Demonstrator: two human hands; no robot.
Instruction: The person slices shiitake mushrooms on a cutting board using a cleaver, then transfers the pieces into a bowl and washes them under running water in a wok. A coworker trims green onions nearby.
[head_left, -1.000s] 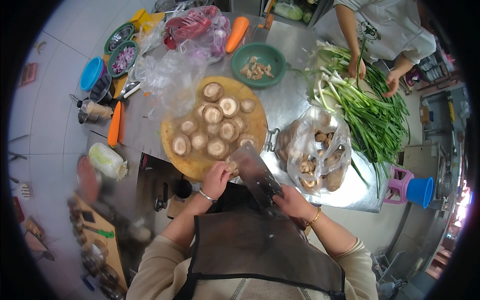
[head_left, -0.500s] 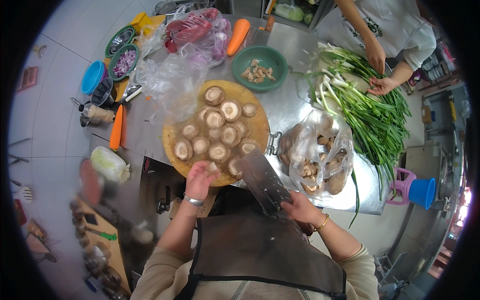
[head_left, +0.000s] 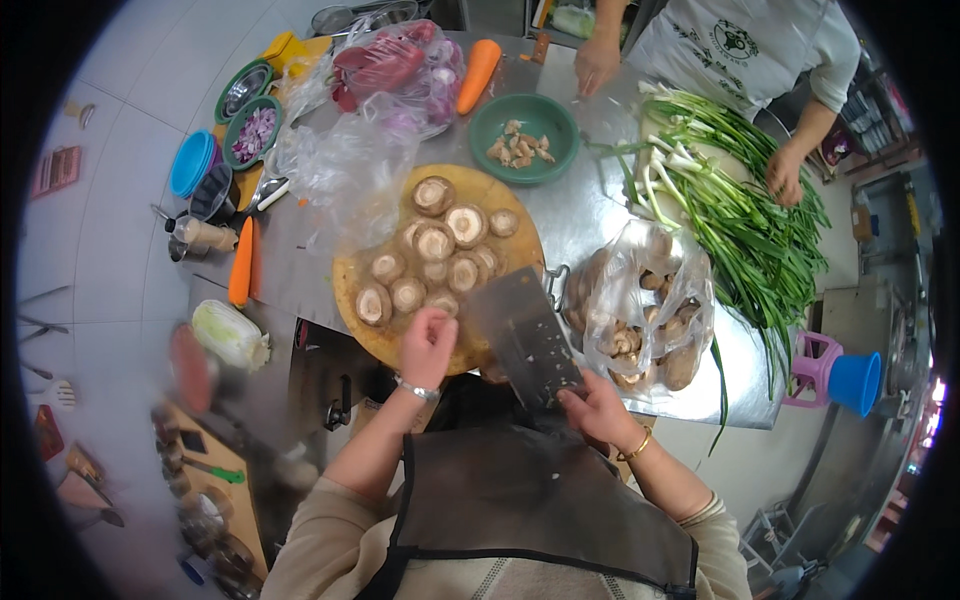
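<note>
My right hand (head_left: 598, 410) is closed on the handle end of a wide cleaver (head_left: 525, 345), whose dark blade carries small pale bits. The blade slants up over the near right edge of a round wooden chopping board (head_left: 358, 255), covering part of it. Several brown mushrooms (head_left: 466, 225), stems cut short and undersides up, lie together on the board. Over the board's near edge, my left hand (head_left: 427, 348) has its fingers bent beside a mushroom (head_left: 441, 302). Its fingertips are partly hidden, so what they pinch, if anything, does not show.
A plastic bag of mushrooms (head_left: 640, 310) lies right of the board. Beyond stands a green bowl (head_left: 573, 160) of pale pieces. Spring onions (head_left: 735, 220) lie before a co-worker (head_left: 740, 50). At left are plastic bags (head_left: 345, 165), carrots (head_left: 241, 262) and a cabbage (head_left: 231, 333).
My left hand, which held a small pale mushroom piece, has turned over and moved right toward the mushrooms. The cleaver has shifted slightly. The co-worker's hands have moved apart, one to the table's far side.
</note>
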